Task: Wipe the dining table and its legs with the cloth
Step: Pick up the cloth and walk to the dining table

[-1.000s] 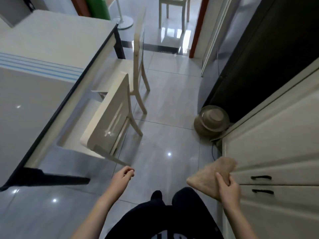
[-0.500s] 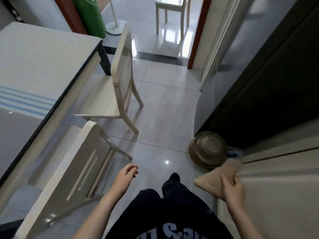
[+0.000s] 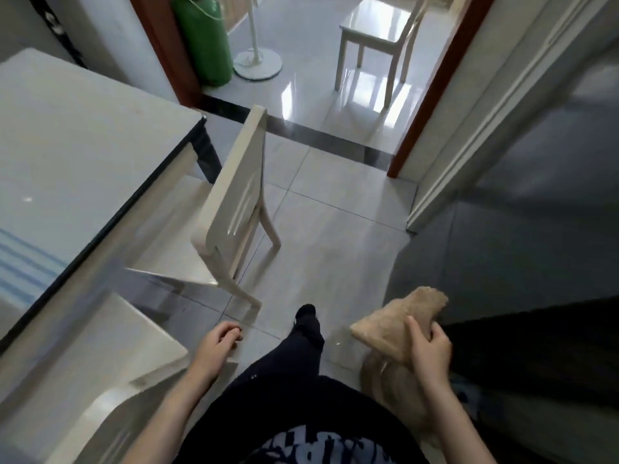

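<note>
Gripping the cloth (image 3: pixel 398 321) in my right hand (image 3: pixel 430 351), I am well apart from the desk (image 3: pixel 83 155); my left hand (image 3: pixel 217 341) hangs loosely curled, empty. My foot may catch the chair legs (image 3: pixel 241 294) beside me.

The only lettering is pale print on the dark shirt (image 3: pixel 311 447), cut off by the lower edge of the view and too blurred to read.
</note>
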`<act>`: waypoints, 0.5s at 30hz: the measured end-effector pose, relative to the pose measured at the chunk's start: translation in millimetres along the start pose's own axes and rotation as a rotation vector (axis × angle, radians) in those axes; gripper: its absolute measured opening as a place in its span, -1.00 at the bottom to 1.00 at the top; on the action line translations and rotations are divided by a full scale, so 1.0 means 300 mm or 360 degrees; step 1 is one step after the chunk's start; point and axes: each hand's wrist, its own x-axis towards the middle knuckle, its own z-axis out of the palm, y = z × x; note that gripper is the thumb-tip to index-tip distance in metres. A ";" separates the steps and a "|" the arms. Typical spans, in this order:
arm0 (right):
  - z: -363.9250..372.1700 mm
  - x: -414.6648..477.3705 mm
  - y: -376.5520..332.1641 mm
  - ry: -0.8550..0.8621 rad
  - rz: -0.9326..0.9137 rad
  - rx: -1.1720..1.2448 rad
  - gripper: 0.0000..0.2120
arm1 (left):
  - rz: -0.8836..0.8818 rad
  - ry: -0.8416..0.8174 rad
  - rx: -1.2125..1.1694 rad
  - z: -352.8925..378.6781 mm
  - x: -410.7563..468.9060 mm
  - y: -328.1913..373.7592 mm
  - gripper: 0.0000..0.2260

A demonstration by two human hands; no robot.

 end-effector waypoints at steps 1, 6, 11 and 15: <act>0.024 0.060 -0.033 0.0030 0.0001 0.0000 -0.83 | 0.0019 -0.0045 0.0012 -0.004 0.077 0.073 -0.85; 0.100 0.290 -0.229 0.0157 0.0085 0.0065 -0.83 | 0.0258 -0.0354 0.0343 0.002 0.422 0.450 -0.87; 0.150 0.490 -0.396 0.0270 0.0142 0.0109 -0.85 | 0.0373 -0.0440 0.0332 0.075 0.688 0.774 -0.88; 0.198 0.707 -0.494 0.0339 0.0182 0.0102 -0.86 | 0.0369 -0.0425 0.0252 0.127 0.886 0.937 -0.84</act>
